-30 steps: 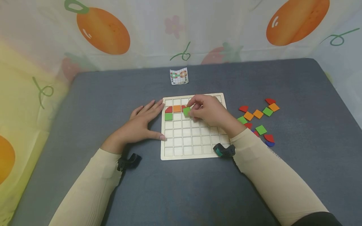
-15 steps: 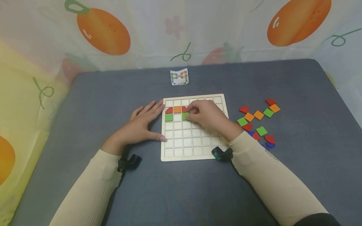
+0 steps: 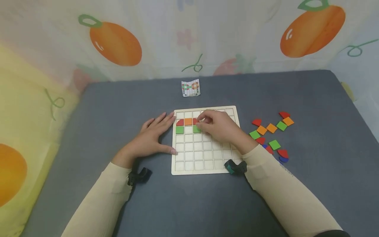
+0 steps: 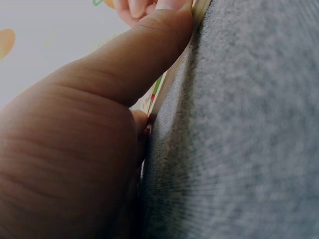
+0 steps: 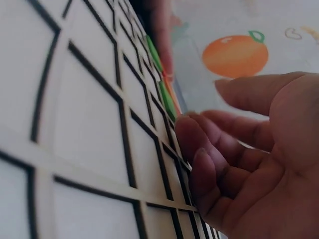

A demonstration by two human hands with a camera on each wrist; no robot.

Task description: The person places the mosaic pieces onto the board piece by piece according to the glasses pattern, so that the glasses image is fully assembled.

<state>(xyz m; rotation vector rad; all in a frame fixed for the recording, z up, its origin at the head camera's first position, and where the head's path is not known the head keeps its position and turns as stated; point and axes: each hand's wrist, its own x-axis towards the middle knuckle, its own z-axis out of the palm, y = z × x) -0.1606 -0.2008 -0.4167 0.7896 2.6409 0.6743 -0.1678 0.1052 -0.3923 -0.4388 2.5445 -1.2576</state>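
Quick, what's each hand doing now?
Left hand: open, touching the gridded board.
Right hand: at a green square tile; can't tell if gripping it.

One board (image 3: 198,155), four orange tiles (image 3: 271,128), five green tiles (image 3: 274,144)

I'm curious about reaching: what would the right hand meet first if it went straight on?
The right hand would probably meet the flat, partly hidden red tile just ahead, though depth is unclear: it might pass above.

Cream board (image 3: 198,155) ruled in squares; tiles (image 3: 271,128) coloured red, orange, green, blue; table (image 3: 189,204) recorded grey; curtain (image 3: 161,49) printed with orange fruit.
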